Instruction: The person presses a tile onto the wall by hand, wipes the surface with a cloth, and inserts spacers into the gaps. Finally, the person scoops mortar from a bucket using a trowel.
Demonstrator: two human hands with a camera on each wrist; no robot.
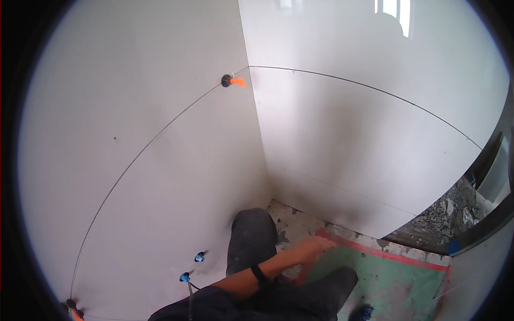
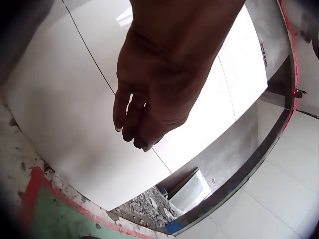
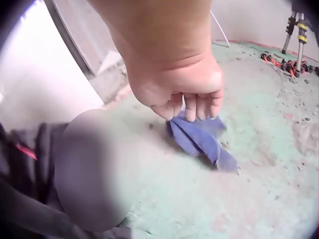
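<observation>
My left hand (image 1: pixel 313 250) reaches across in front of my knees, a black band around its wrist. In the left wrist view the same hand (image 2: pixel 149 104) hangs with loosely bent fingers and nothing in them, the large white wall panels behind it. Low over the green floor, my right hand (image 3: pixel 182 92) pinches a blue cloth (image 3: pixel 199 139) between thumb and fingertips. The cloth hangs folded, its lower end close to the floor. In the head view a dark blue bundle (image 1: pixel 364 313) shows at the bottom edge; my right hand is out of sight there.
Suction cups with orange handles, one (image 1: pixel 227 81) near the corner, sit on the wall seam. Blue-wrapped pipe ends (image 1: pixel 199 257) stick out of the left wall. Rubble (image 1: pixel 441 219) lies by the doorway. Tripod legs (image 3: pixel 300 45) stand on the dusty floor (image 3: pixel 264 129).
</observation>
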